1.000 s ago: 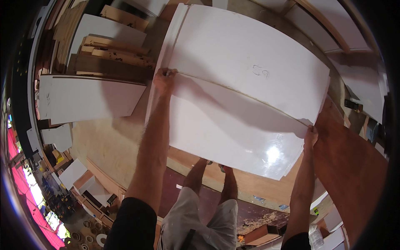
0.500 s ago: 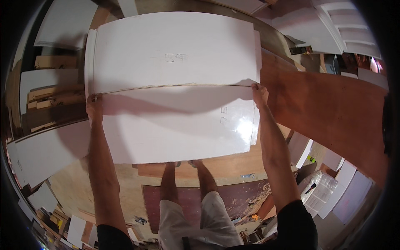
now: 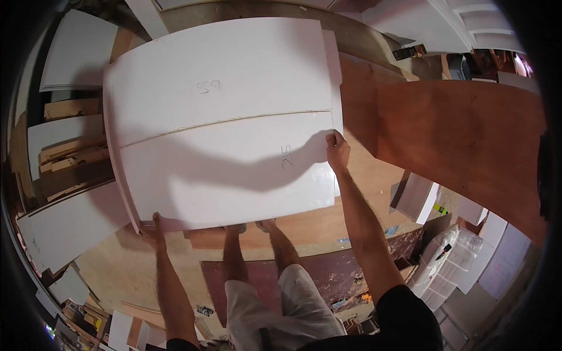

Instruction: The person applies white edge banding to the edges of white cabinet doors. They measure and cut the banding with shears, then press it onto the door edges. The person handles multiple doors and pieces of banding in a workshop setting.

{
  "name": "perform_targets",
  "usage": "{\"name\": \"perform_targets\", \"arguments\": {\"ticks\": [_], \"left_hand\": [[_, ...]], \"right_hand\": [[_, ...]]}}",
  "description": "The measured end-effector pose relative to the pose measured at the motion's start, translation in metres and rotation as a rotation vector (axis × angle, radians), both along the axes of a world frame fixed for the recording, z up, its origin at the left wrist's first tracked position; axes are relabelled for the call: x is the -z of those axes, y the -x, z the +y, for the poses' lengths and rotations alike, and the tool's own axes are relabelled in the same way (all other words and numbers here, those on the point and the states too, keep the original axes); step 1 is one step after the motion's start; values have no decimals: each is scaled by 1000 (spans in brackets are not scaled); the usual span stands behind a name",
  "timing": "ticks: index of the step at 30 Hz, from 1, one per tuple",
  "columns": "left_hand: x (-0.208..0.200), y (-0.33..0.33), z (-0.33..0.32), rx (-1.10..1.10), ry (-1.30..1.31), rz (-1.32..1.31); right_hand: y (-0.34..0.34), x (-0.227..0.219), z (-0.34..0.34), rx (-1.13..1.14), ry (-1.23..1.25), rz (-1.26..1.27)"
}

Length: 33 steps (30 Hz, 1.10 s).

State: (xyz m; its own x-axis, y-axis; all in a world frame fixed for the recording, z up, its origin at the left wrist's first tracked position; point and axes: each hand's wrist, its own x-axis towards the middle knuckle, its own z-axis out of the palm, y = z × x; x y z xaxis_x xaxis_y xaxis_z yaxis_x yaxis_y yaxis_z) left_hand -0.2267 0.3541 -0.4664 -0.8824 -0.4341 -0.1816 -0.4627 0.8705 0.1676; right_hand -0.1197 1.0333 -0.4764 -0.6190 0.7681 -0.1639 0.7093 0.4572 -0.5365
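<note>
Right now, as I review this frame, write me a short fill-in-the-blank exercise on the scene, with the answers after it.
1. The left hand is at the near ____ corner of the nearer white panel.
2. The right hand, at that panel's right edge, is ____ from the person's body than the left hand.
3. The large reddish-brown board lies to the ____ of the white panels.
4. The sleeve on the right arm is ____ in colour.

Missing words: left; farther; right; black.
</note>
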Motion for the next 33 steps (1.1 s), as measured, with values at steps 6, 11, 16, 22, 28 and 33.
{"name": "perform_targets", "arguments": {"ticks": [6,11,16,22,28,33], "left_hand": [[5,9,-12,-65,-187,-8],[9,11,-19,-118,-155,-73],[20,12,-32,-110,-80,-89],[22,10,-35,-181,-308,-50],[16,9,-29,-184,-316,-42],[15,10,-24,-175,-325,-22]], "right_hand": [[21,-14,6,3,-15,-76],[23,-19,7,0,-18,-175],[24,-16,8,-5,-58,-176],[25,-13,9,28,-56,-212],[28,-18,8,29,-67,-247],[27,-13,12,23,-43,-262]]}}
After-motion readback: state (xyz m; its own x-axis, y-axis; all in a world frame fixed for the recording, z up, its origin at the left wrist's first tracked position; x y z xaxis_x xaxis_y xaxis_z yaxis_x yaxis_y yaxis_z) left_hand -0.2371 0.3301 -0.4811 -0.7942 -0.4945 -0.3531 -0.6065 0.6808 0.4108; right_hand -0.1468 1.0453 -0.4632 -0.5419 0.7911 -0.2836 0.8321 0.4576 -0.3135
